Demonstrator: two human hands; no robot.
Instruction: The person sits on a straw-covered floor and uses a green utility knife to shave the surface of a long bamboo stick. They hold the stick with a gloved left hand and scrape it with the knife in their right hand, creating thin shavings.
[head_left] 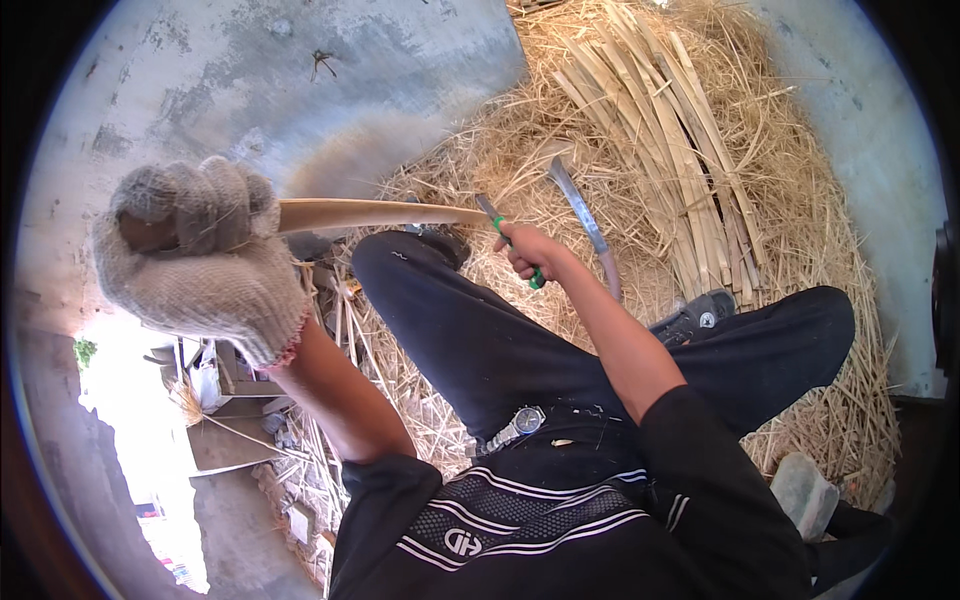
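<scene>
A long, narrow, pale tan strip of split wood or cane (370, 213) is laid nearly level across the upper middle of the frame, its long axis running left to right, with its right end pointed toward the frame's centre, dipping slightly. Its left part is clamped in the left hand (200, 220), which is covered by a thick grey knitted glove and raised at the upper left, fingers curled in a fist. The bare right hand (528, 252) is closed around a slim knife with a green handle (500, 225), its forearm slanted in from the lower right; the dark blade is tilted up and left, set at the strip's right end. The strip is seen to be smooth, flat and gently bowed; its left end is hidden by the glove.
</scene>
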